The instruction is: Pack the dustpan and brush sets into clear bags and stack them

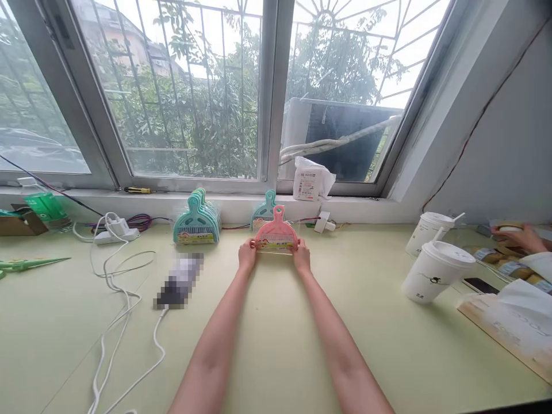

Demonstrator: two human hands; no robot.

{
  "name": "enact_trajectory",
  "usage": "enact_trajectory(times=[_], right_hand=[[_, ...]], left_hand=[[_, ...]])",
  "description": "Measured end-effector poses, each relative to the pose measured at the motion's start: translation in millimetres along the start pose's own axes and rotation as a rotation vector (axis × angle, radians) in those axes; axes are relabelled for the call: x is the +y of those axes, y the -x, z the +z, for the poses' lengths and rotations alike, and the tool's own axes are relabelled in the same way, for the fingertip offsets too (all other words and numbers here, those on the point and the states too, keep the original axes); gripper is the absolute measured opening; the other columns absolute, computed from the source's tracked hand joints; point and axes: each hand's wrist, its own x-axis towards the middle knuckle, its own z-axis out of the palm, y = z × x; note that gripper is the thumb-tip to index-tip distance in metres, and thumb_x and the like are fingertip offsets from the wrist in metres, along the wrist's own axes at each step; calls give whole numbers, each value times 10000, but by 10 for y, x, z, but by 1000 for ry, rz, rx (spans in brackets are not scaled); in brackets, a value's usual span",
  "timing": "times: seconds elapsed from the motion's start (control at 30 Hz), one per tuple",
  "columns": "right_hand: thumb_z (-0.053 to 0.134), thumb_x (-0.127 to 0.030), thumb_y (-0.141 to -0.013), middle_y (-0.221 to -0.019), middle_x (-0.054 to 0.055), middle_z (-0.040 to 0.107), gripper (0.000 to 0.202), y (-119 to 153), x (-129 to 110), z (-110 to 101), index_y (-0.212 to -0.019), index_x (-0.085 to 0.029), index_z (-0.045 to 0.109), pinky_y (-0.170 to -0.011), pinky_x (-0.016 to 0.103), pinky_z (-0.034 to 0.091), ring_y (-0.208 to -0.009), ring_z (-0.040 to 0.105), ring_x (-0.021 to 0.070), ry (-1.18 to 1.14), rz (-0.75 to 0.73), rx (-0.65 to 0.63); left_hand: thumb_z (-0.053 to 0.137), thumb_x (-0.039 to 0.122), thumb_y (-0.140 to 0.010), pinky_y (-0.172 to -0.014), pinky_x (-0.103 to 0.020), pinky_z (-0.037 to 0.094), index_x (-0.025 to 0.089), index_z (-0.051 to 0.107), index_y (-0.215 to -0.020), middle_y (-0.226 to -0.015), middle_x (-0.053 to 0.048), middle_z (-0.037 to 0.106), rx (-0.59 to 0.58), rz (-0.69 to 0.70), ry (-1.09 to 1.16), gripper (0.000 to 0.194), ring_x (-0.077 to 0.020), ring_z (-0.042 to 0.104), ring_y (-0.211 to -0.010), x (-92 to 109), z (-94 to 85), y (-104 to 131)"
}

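Observation:
Both arms reach forward over the pale green table. My left hand (247, 255) grips the lower left corner of a pink dustpan-and-brush set (277, 234) in clear packaging, and my right hand (301, 255) grips its lower right corner. The pink set stands upright, handle up, near the wall under the window. Just behind it and a little to the left is a teal set (264, 208), partly hidden. A row of several teal sets (196, 221) stands upright further left, apart from my hands.
At left lie a phone (180, 282), white cables (107, 276), a power strip (116, 234) and a green bottle (45, 204). At right stand two white cups (437, 270) and a tissue pack (513, 328). Another person's hand (520, 237) is at the far right.

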Motion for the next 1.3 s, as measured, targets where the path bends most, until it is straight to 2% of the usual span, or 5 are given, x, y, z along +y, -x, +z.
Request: enact_trajectory(times=[0.27,0.47,0.7,1.0,1.3], right_hand=[[468,-381,-901,-1248,168,552,298,-667,-3,623,-1152,-230,519,-959,507,403,-1153,521,320,240,-189,45],[480,-452,-903,-1571,190,146,653,-969,84,863,-1471,-209,267,-1053,552,318,-1356,341,350,315,-206,33],[350,-362,-937,-1553,229,195,745,-1053,189,946,-1514,-117,-53,-1104,564,241,-1409,290,312,212,-117,-46],[382,-335,-908,-1527,234,266,713,-1050,200,891,-1514,-134,66,-1119,587,169,-1449,189,291,140,-58,-38],[378,-286,-898,-1553,200,221,711,-1069,258,903,-1513,-161,44,-1127,584,140,-1454,177,279,88,-19,-26]], left_hand=[[472,125,-846,-815,-320,471,214,630,-1060,-1149,-104,597,166,7,-130,280,-213,639,-903,-196,155,-771],[404,97,-852,-889,-407,453,189,401,-1419,-1351,-188,465,220,-67,-243,574,-312,519,-1171,-218,273,-1069],[456,168,-843,-1017,-433,393,251,363,-1454,-1277,-114,584,-26,41,-22,624,-279,467,-1241,-221,326,-1097],[491,137,-785,-1000,-407,417,246,478,-1373,-1260,-74,617,-108,-2,233,598,-264,490,-1226,-121,259,-1053],[498,149,-800,-1032,-433,365,242,401,-1423,-1308,-99,576,-87,56,92,637,-291,458,-1248,-170,333,-1077]])
